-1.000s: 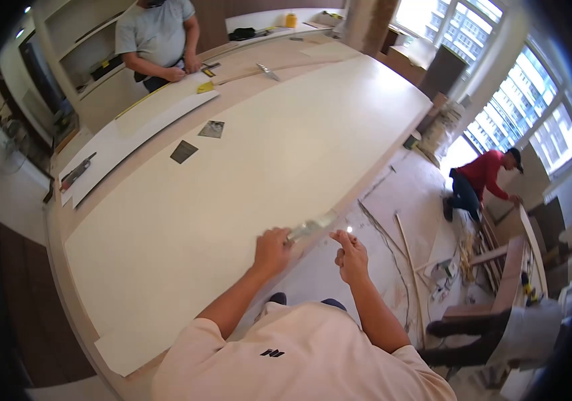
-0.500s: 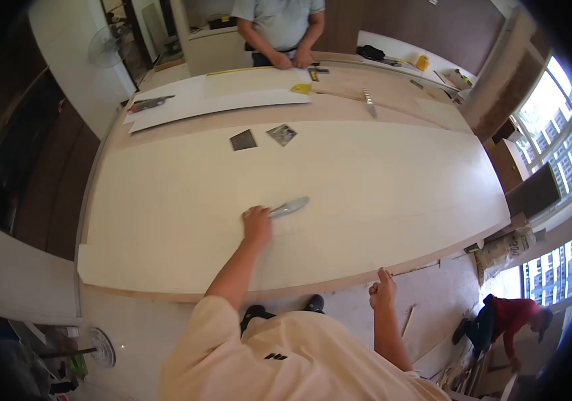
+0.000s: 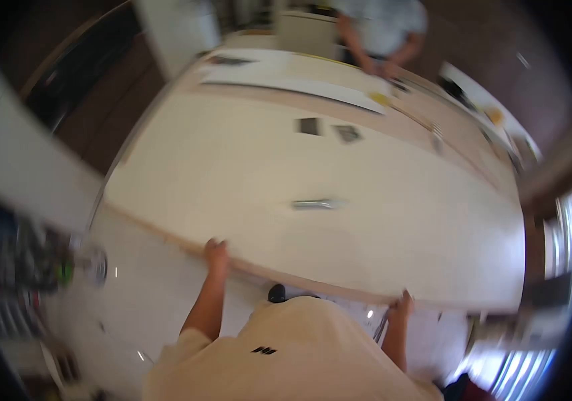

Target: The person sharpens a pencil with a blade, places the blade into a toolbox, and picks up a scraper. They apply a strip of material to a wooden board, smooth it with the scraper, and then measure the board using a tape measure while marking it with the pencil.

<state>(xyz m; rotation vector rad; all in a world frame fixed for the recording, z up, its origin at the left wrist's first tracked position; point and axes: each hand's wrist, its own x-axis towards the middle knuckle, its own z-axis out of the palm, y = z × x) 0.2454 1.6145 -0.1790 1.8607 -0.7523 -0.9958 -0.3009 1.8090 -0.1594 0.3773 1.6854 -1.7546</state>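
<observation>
Long workbench point(image 3: 166, 113), pale panel point(image 3: 232, 174), grey tool point(image 3: 316, 204) (blurred)

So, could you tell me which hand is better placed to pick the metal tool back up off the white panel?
The left hand. It rests on the white panel's near edge, more nearly below the metal tool. The right hand sits farther along that edge, lower in view.

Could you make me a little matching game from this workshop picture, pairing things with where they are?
Things:
1. left hand
2. right hand
3. metal tool
4. two dark squares

Places:
a. lying loose in the middle of the white board
b. far part of the board, towards the other person
c. near edge of the board, left
d. near edge of the board, right

Pairs: 1-c, 2-d, 3-a, 4-b
</observation>
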